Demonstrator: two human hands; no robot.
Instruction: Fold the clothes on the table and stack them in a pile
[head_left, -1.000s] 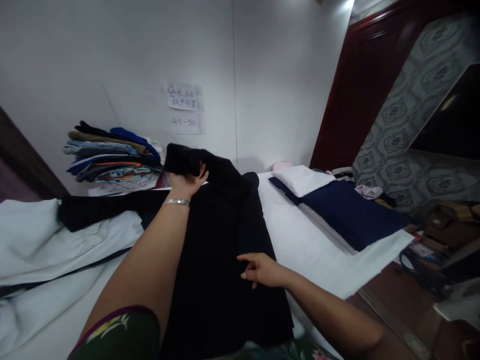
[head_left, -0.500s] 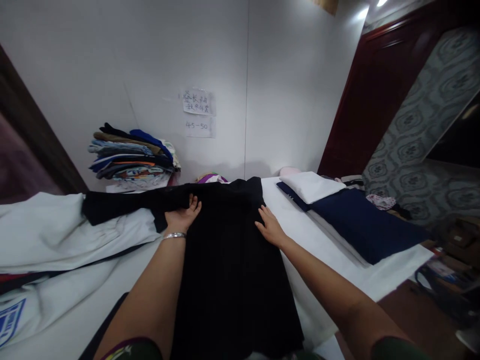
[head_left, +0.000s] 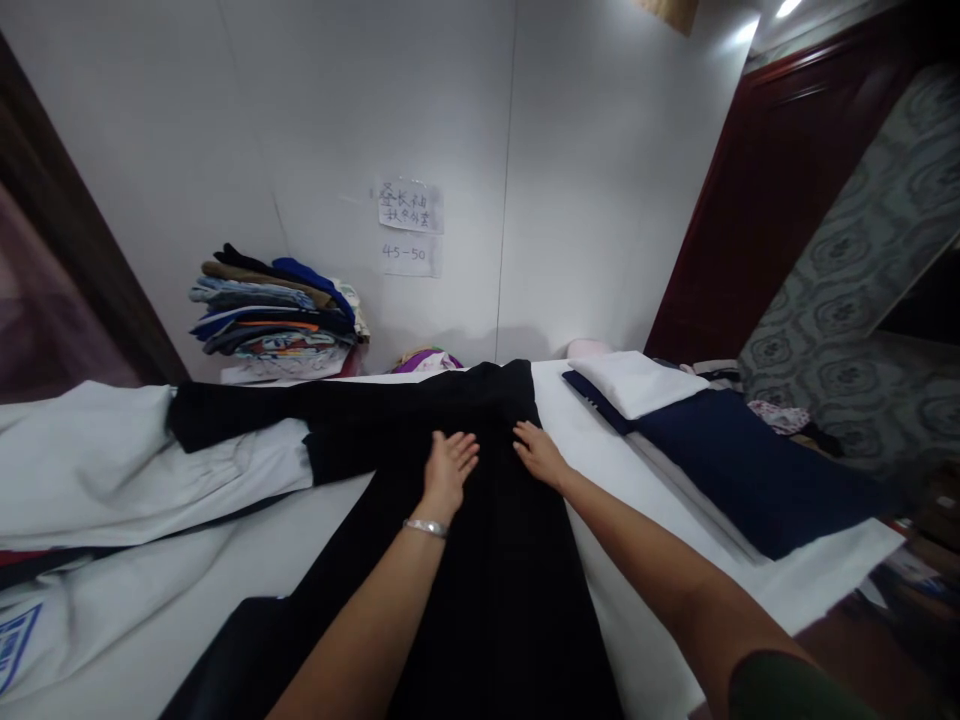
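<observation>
Both hands now flat on the black garment [head_left: 480, 560], spread along the middle of the white table [head_left: 660, 520] from the near edge to the far one. Left hand [head_left: 448, 465] slid right from the sleeve fold, where it lay half a second ago, to the middle of the cloth, palm down, fingers spread, pinching nothing. Right hand [head_left: 540, 455] hardly moved, just beside the left, fingers open and pressed on the right edge of the cloth near its far end. A second back, a folded end held up in the left hand; now laid down, nothing lifted. One black sleeve [head_left: 240, 410] stretched out to the left over a pale garment [head_left: 112, 470]. Looks like a fold just laid and now being pressed smooth, judging by the flat palms side by side.

Silver bracelet [head_left: 425, 527] on the left wrist. Stack of folded clothes [head_left: 274, 320] far left against the wall, under a paper note [head_left: 409, 206]. Navy cloth [head_left: 750, 460] with a white folded piece [head_left: 634, 382] on the right side.
</observation>
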